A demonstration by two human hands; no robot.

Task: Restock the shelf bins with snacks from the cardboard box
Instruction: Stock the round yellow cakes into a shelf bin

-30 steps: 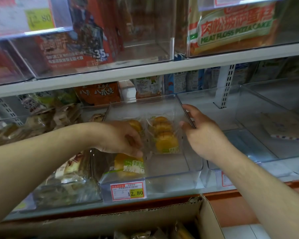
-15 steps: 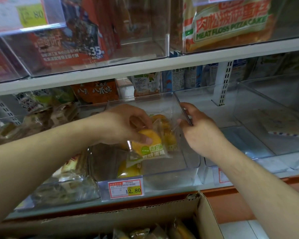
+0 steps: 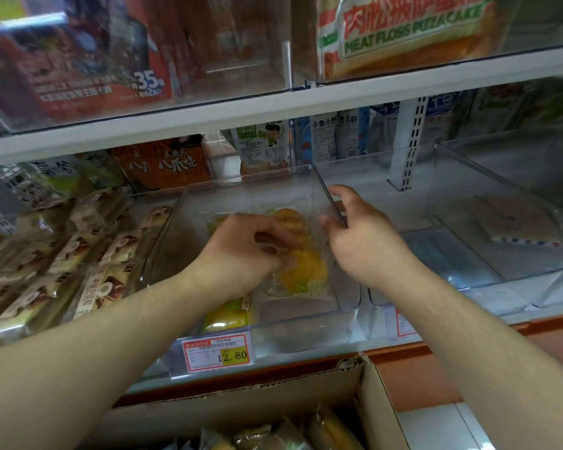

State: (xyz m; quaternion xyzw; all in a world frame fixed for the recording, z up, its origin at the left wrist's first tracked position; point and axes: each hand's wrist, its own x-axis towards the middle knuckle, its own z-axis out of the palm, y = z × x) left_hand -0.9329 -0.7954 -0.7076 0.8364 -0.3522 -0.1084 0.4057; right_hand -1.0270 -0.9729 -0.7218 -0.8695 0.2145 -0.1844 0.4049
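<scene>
Clear plastic shelf bin (image 3: 325, 315), open-topped, holding yellow cakes in transparent wrappers: one snack pack (image 3: 301, 271) lying flat at centre, another (image 3: 228, 315) against the front wall. Below, an open brown cardboard box (image 3: 241, 407) containing further wrapped snacks (image 3: 330, 430).

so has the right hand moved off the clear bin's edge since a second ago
No. The right hand still grips the clear plastic bin at its right wall, same spot along the rim.
</scene>
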